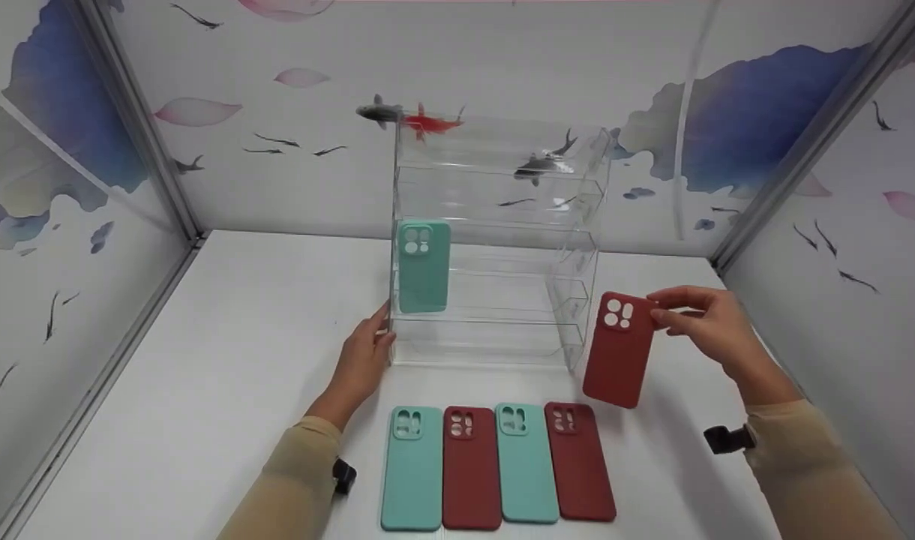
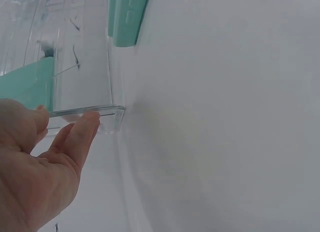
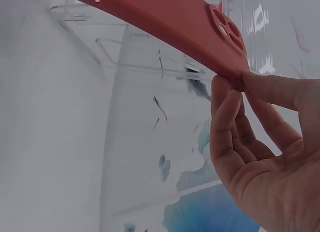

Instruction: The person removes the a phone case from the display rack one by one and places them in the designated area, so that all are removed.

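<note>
My right hand (image 1: 701, 319) pinches a red phone case (image 1: 619, 356) by its upper right corner, thumb and fingertips on the edge. The case hangs slightly tilted beside the right side of a clear tiered display rack (image 1: 495, 356), its camera cutouts at the top. In the left wrist view, my left hand (image 2: 47, 162) holds the rack's side edge (image 2: 85, 110) between thumb and fingers, low on its left side. A mint green phone case (image 1: 425, 274) stands upright on a middle tier of the rack, at the left end.
In front of the rack a row of cases lies on the white table (image 1: 277, 300): a mint case (image 1: 412, 480), a red case (image 1: 472, 480), another mint case (image 1: 527, 476) and another red case (image 1: 583, 472). Printed wall panels (image 1: 292, 180) enclose the table's back and sides.
</note>
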`<state>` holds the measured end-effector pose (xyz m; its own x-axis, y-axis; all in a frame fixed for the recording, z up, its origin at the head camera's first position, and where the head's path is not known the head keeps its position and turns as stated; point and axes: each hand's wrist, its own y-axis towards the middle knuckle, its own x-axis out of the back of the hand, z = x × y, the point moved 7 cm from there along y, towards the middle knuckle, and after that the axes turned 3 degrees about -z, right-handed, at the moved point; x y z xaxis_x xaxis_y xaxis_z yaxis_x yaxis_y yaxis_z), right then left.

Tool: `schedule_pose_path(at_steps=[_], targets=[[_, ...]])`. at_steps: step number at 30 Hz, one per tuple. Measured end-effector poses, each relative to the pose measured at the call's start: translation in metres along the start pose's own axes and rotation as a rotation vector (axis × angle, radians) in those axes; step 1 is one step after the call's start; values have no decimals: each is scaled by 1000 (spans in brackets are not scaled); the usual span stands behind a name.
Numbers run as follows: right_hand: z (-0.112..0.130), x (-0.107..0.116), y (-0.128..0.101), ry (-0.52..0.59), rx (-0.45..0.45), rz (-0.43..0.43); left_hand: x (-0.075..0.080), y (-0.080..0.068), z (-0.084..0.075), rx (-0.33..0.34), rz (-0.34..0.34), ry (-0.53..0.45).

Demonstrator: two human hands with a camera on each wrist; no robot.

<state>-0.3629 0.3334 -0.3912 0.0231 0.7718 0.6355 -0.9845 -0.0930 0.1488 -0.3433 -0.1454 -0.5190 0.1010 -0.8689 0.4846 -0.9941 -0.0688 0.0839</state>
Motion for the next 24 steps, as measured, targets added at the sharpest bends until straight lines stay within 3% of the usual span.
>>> schedule_pose_path(at_steps=[10, 24], targets=[[-44, -9, -19, -42, -104, 163, -1, -1, 1, 7, 17, -1], [-83, -35, -40, -27, -199, 286, -2, -1, 2, 14, 26, 9]])
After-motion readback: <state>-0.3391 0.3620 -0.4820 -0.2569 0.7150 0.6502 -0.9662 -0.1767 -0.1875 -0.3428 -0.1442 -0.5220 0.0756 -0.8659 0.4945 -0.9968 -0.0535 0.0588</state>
